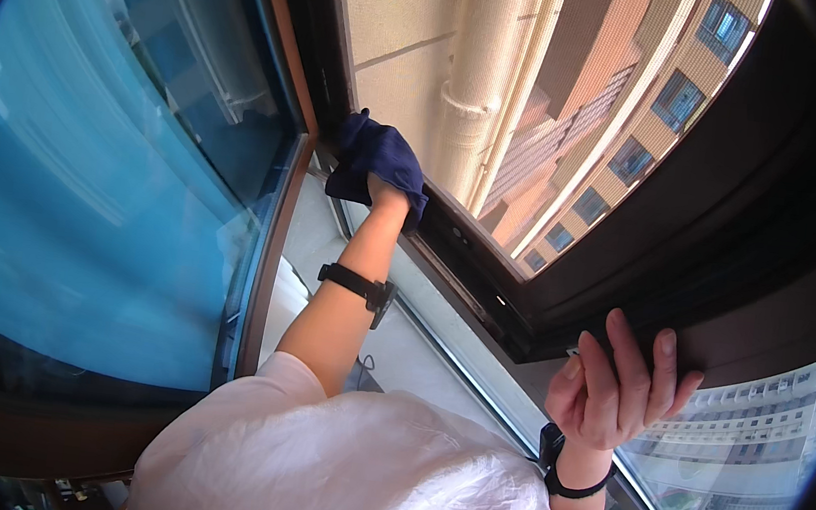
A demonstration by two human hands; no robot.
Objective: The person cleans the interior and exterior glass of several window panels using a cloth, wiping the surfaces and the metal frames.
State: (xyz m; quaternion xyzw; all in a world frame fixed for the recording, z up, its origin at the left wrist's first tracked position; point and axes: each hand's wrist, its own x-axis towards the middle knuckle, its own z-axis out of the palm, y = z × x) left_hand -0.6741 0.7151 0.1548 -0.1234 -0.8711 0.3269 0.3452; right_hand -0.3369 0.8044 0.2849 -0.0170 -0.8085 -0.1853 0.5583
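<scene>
My left hand (386, 191) is stretched forward and mostly wrapped in a dark blue cloth (382, 150). It presses the cloth against the lower corner of the dark brown window frame (470, 243), by the hinge side of an opened sash. The fingers of that hand are hidden under the fabric. My right hand (615, 392) is raised at the right, holding nothing, its fingers slightly bent and apart. The fingertips overlap the dark frame in view; whether they touch it I cannot tell.
An opened blue-tinted glass sash (104, 205) stands at the left, its brown edge (277, 240) close to my left arm. Mesh screen (410, 36) fills the frame ahead. A pale sill (441, 364) runs below. More glass (740, 451) lies at the right, with buildings outside.
</scene>
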